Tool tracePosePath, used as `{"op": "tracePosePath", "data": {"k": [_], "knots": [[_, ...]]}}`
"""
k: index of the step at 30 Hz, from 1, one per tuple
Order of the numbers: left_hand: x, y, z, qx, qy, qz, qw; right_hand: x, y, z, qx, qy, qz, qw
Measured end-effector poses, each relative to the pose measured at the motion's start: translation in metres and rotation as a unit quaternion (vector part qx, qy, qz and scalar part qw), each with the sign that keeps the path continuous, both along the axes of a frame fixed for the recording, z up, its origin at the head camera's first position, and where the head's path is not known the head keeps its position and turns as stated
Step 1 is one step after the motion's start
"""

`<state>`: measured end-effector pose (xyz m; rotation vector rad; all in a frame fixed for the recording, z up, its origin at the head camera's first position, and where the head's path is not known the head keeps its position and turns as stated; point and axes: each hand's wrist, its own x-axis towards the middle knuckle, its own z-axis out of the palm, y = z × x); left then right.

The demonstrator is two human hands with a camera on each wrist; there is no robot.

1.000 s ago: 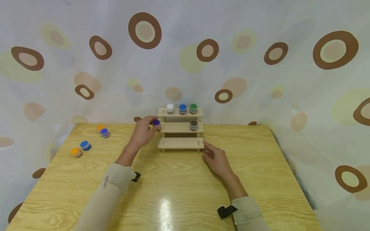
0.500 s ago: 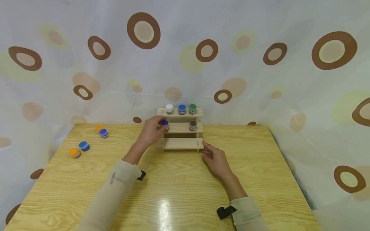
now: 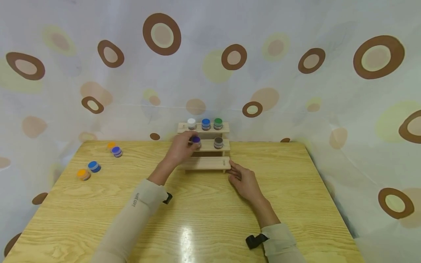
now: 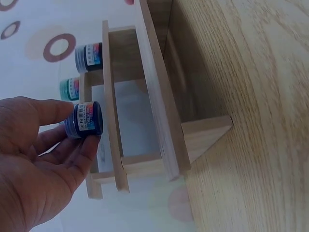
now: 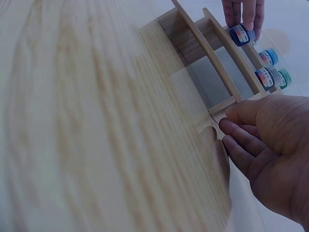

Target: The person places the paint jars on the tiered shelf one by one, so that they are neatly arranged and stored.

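My left hand (image 3: 180, 149) pinches a purple-lidded paint jar (image 3: 196, 142) between thumb and fingers at the middle tier of a three-tier wooden rack (image 3: 206, 163). In the left wrist view, this paint jar (image 4: 83, 120) shows a printed label; whether its base touches the shelf is unclear. A dark-lidded paint jar (image 3: 218, 143) stands farther right on that tier. Along the top tier are white-lidded (image 3: 192, 124), blue-lidded (image 3: 205, 124) and green-lidded (image 3: 218, 124) paint jars. My right hand (image 3: 246, 183) touches the right end of the bottom tier with relaxed fingers.
On the table's left lie a blue-lidded jar (image 3: 94, 167), a purple-lidded jar (image 3: 116, 152), an orange-lidded jar (image 3: 83, 174) and another orange-lidded one (image 3: 111, 145) partly hidden. A patterned sheet (image 3: 279, 80) hangs behind the wooden table (image 3: 204, 226).
My left hand has moved right with the purple-lidded paint jar, from the middle tier's left end toward its centre. My right hand has stayed at the rack's end.
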<state>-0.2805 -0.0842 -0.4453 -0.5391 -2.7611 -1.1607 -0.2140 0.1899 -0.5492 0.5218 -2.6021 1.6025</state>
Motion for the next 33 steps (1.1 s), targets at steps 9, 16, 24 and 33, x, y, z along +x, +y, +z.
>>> {"op": "tracePosePath", "data": {"k": [9,16,24,33], "knots": [[-0.004,0.016,-0.004,0.008,0.007,-0.022,0.9997,0.0,0.0,-0.001,0.003,0.001,-0.004,1.0],[-0.005,0.025,-0.005,0.015,-0.003,-0.039,0.9991,0.002,0.0,-0.002,0.0,-0.003,-0.004,1.0],[-0.007,0.028,-0.011,-0.007,-0.001,-0.026,0.9996,0.004,-0.001,-0.002,-0.001,-0.003,0.002,1.0],[-0.009,0.03,-0.01,-0.015,0.005,-0.015,0.9998,0.002,0.0,0.001,0.005,-0.002,0.002,1.0]]}}
